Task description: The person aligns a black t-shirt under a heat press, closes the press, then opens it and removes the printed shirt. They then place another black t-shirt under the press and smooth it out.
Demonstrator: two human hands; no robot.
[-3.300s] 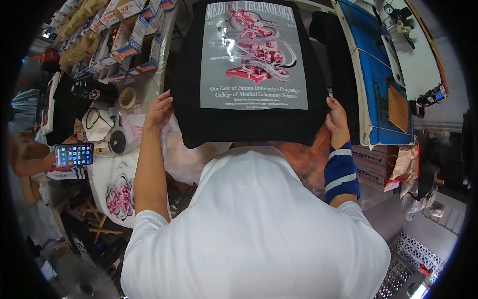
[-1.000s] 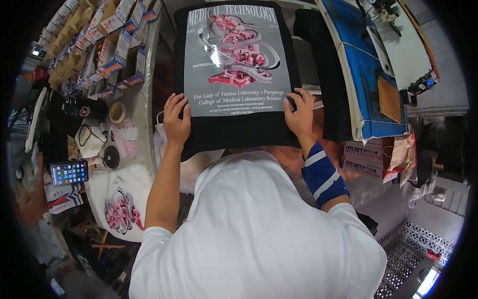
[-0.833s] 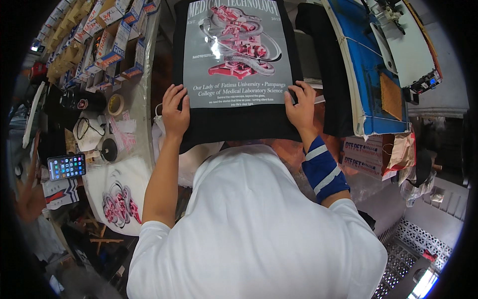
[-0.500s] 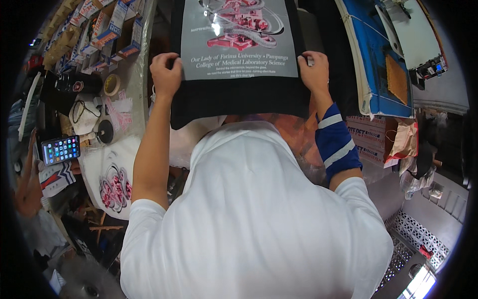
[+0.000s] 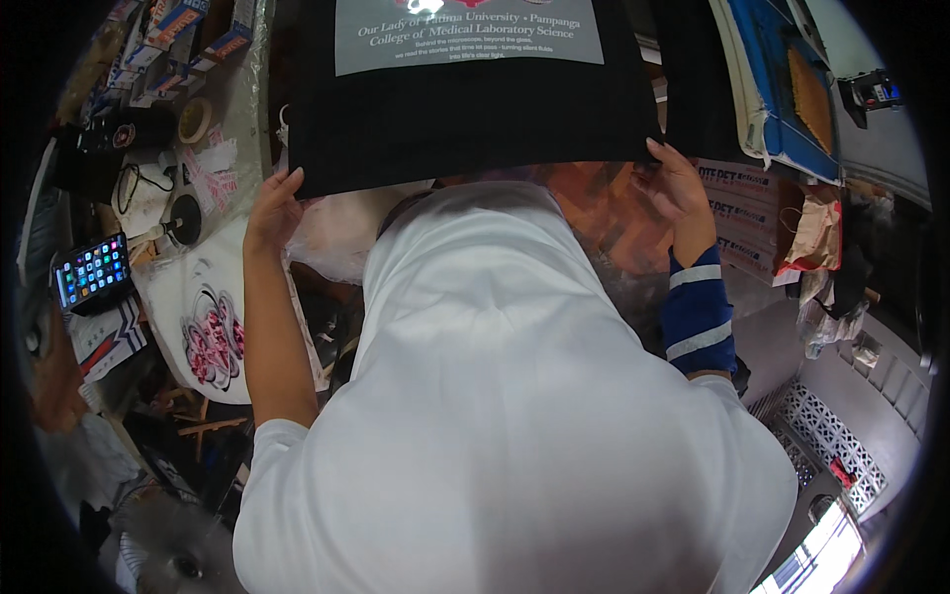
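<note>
Across the top of the view lies a black garment (image 5: 465, 129) with a shiny grey print (image 5: 376, 49) bearing pale lettering and a bit of red artwork, partly out of frame. My left hand (image 5: 279, 203) is closed on its lower left corner, fingers at the hem. My right hand (image 5: 673, 180) holds the lower right corner, thumb tip on the edge and the other fingers curled. Below the hem, an orange patterned surface (image 5: 604, 218) and crumpled translucent plastic (image 5: 336, 238) show behind my white shirt.
Left: small boxes (image 5: 178, 30), tape roll (image 5: 195, 119), lit phone (image 5: 91, 269), printed white cloth (image 5: 203, 327), and another person's bare arm (image 5: 54, 386), partly hidden. Right: blue padded board (image 5: 782, 109), stacked boxes (image 5: 737, 208), paper bag (image 5: 813, 233).
The garment and print have shifted up in the view. My hands have come off the sides of the print and spread down to the garment's lower corners, gripping them.
</note>
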